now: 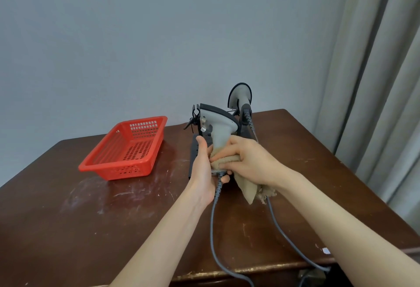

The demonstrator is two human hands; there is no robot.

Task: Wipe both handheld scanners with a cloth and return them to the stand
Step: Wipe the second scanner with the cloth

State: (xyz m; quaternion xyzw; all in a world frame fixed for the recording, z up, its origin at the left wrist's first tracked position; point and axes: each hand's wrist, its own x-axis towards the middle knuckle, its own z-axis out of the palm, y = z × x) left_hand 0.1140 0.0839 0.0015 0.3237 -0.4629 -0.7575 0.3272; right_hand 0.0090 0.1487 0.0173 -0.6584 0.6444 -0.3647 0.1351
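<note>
red basket (123, 150) on brown table (91, 218) | grey wall (136, 36) | curtain (375, 82) right

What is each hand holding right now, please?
Left hand: closed round the handle of the grey scanner.
Right hand: closed on the tan cloth, pressed to that handle.

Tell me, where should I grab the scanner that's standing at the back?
Probably the grey neck just under its wide head, reaching from the right: the back scanner stands head-up, its handle's foot clipped in the stand, and the held scanner crowds its left.
</note>
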